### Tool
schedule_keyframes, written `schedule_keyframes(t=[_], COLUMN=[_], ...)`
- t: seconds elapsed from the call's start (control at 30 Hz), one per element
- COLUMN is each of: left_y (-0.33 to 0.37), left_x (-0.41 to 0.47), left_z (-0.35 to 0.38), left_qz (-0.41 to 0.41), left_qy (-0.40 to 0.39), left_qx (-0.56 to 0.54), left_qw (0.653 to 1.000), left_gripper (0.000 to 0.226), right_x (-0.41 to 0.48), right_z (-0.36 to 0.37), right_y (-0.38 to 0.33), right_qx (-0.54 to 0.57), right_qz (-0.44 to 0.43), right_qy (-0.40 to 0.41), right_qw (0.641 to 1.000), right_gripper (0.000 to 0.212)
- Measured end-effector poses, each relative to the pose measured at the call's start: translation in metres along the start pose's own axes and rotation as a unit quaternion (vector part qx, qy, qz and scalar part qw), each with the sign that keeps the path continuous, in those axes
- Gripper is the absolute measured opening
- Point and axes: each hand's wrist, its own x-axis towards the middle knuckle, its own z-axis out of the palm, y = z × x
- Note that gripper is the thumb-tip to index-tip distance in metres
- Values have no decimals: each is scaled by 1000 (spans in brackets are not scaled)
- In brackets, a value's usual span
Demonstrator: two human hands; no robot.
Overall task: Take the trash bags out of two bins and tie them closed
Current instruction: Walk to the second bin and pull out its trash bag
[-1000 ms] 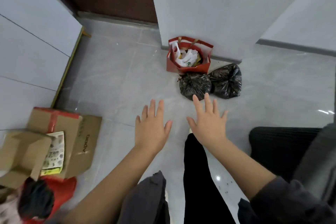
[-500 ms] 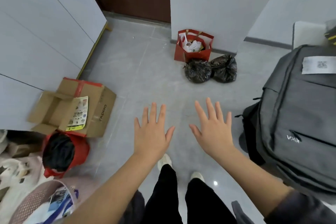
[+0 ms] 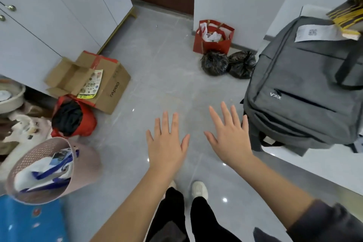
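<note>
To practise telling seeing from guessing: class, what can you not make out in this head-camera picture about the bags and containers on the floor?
Head view throughout.
1. Knots on the left black bag and right black bag: too small.
2. Lower contents of the red paper bag: hidden by its own walls.
3. Contents of the pink basket: blurred, near the left edge.
4. Right part of the grey backpack: cut off by the frame edge.

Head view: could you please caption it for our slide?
Left hand and right hand open; two tied black trash bags beside a red paper bag.
</note>
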Motion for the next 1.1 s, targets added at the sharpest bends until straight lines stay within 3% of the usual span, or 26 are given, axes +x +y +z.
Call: schedule_keyframes(t=[0.37, 0.67, 0.93, 1.1], left_y=[21, 49, 118, 201], left_x=[-117, -259, -367, -404], left_z=[20, 49, 66, 100], left_qz=[-99, -164, -210, -226], left_qy=[52, 78, 52, 41], left_qx=[-24, -45, -56, -55], left_qw=[993, 982, 975, 972], left_gripper=[70, 72, 72, 71], right_x=[-82, -206, -296, -335], right_z=[1, 13, -3, 7], right_y=[4, 23, 80, 154], right_qx=[-1, 10, -8, -35], right_qz=[-111, -180, -249, -282], right_qy=[7, 0, -28, -42], right_qw=[994, 984, 968, 958], right_gripper=[67, 66, 63, 64])
